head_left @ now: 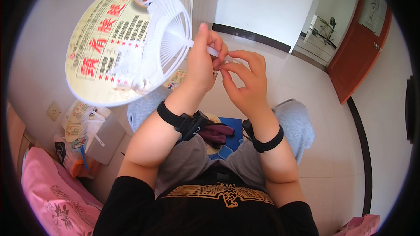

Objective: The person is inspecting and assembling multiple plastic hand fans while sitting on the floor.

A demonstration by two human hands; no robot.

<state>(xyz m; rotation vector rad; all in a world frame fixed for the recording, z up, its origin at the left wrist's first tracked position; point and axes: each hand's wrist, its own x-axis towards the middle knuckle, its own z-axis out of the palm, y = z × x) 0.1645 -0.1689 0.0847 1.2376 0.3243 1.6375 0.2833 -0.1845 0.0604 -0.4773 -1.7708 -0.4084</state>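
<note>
A round hand fan (98, 39) with white plastic ribs and a pale yellow printed sheet is held up at the upper left. Its sheet has a ragged edge where bare white ribs show near the handle. My left hand (203, 61) is closed around the fan's white handle, thumb pointing up. Close beside it, my right hand (249, 78) has thumb and forefinger brought together at the left fingers, near the handle's end. What that pinch holds is too small to make out. A black band with a small device sits on each wrist.
At left, more fans (76, 120) lie on a white box (105, 142) beside a bag (83, 166). Pink fabric (52, 188) is at the lower left. Between my legs are a blue object (234, 126) and dark maroon cloth (216, 135). A brown door (361, 48) stands ajar.
</note>
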